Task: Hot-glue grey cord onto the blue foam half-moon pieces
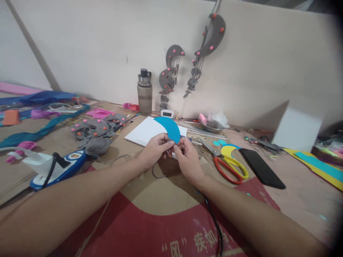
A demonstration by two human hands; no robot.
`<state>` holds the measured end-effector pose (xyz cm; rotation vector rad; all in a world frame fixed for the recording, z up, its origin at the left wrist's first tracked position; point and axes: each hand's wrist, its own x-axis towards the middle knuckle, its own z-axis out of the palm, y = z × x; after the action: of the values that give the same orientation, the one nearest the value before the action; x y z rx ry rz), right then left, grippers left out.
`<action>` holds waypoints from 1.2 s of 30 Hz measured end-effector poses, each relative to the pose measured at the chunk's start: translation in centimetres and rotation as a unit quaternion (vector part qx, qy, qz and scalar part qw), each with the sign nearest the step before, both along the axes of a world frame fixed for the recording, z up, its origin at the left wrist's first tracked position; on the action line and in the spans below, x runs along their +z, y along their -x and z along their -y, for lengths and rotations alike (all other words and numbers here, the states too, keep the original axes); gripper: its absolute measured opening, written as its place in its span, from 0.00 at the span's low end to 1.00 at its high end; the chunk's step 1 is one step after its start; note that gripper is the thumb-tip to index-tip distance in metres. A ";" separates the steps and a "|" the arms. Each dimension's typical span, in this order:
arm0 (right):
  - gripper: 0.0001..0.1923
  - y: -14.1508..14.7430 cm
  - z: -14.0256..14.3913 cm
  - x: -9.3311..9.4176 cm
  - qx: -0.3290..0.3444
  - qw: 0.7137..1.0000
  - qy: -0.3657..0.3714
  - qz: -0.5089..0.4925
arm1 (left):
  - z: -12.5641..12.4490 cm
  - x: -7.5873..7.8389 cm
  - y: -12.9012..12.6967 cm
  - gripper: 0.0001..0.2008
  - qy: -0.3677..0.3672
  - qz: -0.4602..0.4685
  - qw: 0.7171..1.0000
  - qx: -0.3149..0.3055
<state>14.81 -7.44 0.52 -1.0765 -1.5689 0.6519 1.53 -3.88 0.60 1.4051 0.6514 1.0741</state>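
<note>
Blue crescent [172, 126] slants from far left to near right; our left hand [155, 150] and right hand [189, 160], together, pinch its near end, equally close.

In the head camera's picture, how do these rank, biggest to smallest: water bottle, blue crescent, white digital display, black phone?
1. Black phone and water bottle: too alike to rank; the phone lies nearer the camera.
2. Blue crescent
3. White digital display
</note>
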 end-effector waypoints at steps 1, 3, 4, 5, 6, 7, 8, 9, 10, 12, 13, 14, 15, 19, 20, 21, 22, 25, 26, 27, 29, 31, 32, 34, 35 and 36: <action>0.05 0.0 0.1 0.0 -0.001 1.000 -0.004 -0.002 | 0.0 0.0 0.0 0.13 -0.003 0.003 1.000 -0.001; 0.05 0.0 0.1 0.1 -0.002 1.000 -0.010 -0.004 | 0.1 0.1 0.0 0.13 -0.008 0.006 1.000 -0.005; 0.06 0.0 0.1 0.1 -0.002 1.000 -0.009 -0.004 | 0.1 0.1 0.0 0.13 -0.009 0.006 1.000 -0.005; 0.06 0.0 0.1 0.1 -0.003 1.000 -0.005 -0.004 | 0.1 0.1 0.0 0.13 -0.010 0.004 1.000 -0.005; 0.06 0.0 0.1 0.0 -0.002 1.000 0.001 -0.004 | 0.1 0.0 0.0 0.12 -0.009 0.001 1.000 -0.003; 0.06 0.0 0.1 0.0 0.000 1.000 0.006 -0.005 | 0.1 0.0 0.0 0.12 -0.008 -0.002 1.000 -0.002; 0.06 0.0 0.0 0.0 0.001 1.000 0.008 -0.005 | 0.0 0.0 0.0 0.12 -0.007 -0.005 1.000 -0.001; 0.06 0.0 0.0 0.0 0.001 1.000 0.006 -0.005 | 0.0 0.0 0.0 0.13 -0.007 -0.007 1.000 -0.001; 0.06 0.0 0.0 0.0 -0.001 1.000 0.002 -0.003 | 0.0 0.0 0.0 0.13 -0.006 -0.009 1.000 -0.003; 0.06 0.0 0.0 0.1 -0.007 1.000 -0.004 0.001 | -0.1 -0.1 0.0 0.13 -0.007 -0.010 1.000 -0.004; 0.06 0.0 0.0 0.0 -0.008 1.000 -0.002 0.003 | -0.1 -0.1 0.0 0.13 -0.008 -0.010 1.000 -0.004; 0.06 0.0 -0.1 0.0 -0.006 1.000 0.003 0.003 | -0.1 -0.1 0.0 0.12 -0.010 -0.008 1.000 -0.003; 0.06 0.0 -0.1 -0.1 -0.003 1.000 0.009 0.003 | -0.1 -0.1 0.0 0.12 -0.011 -0.006 1.000 -0.002; 0.06 0.0 -0.2 -0.3 -0.005 1.000 0.017 0.008 | -0.2 -0.2 0.0 0.11 -0.013 -0.005 1.000 -0.001; 0.06 0.0 -0.2 -0.3 -0.006 1.000 0.016 0.009 | -0.1 -0.2 0.0 0.12 -0.014 -0.007 1.000 0.001; 0.06 0.0 -0.2 -0.2 -0.004 1.000 0.015 0.006 | -0.1 -0.2 0.0 0.12 -0.014 -0.010 1.000 0.001; 0.06 0.0 -0.2 -0.2 0.001 1.000 0.015 0.001 | -0.1 -0.2 0.0 0.12 -0.014 -0.012 1.000 0.002; 0.06 0.0 -0.1 -0.1 0.010 1.000 0.005 -0.012 | -0.1 -0.1 0.0 0.12 -0.015 -0.017 1.000 -0.001; 0.06 0.0 -0.1 0.0 0.009 1.000 0.000 -0.011 | 0.0 -0.1 0.0 0.12 -0.016 -0.016 1.000 -0.002; 0.06 0.0 -0.1 -0.1 0.005 1.000 -0.002 -0.009 | 0.0 -0.1 0.0 0.12 -0.016 -0.015 1.000 -0.002; 0.06 0.0 -0.2 -0.2 0.000 1.000 0.002 -0.001 | -0.1 -0.1 0.0 0.12 -0.015 -0.012 1.000 -0.001; 0.06 -0.1 -0.3 -0.3 -0.003 1.000 0.014 0.006 | -0.1 -0.1 0.0 0.11 -0.014 -0.008 1.000 -0.001; 0.06 -0.1 -0.3 -0.4 -0.004 1.000 0.019 0.009 | -0.1 -0.2 0.0 0.11 -0.014 -0.006 1.000 0.000; 0.06 -0.1 -0.2 -0.3 -0.004 1.000 0.016 0.008 | -0.1 -0.2 0.0 0.11 -0.014 -0.005 1.000 -0.001; 0.06 -0.1 -0.2 -0.2 -0.003 1.000 0.010 0.004 | -0.1 -0.2 0.0 0.12 -0.015 -0.006 1.000 -0.002; 0.06 0.0 -0.1 -0.2 0.000 1.000 0.004 -0.001 | -0.1 -0.2 0.0 0.12 -0.015 -0.006 1.000 -0.003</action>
<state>14.86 -7.35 0.37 -1.0817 -1.5648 0.6607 1.51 -3.80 0.44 1.4399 0.6406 1.0755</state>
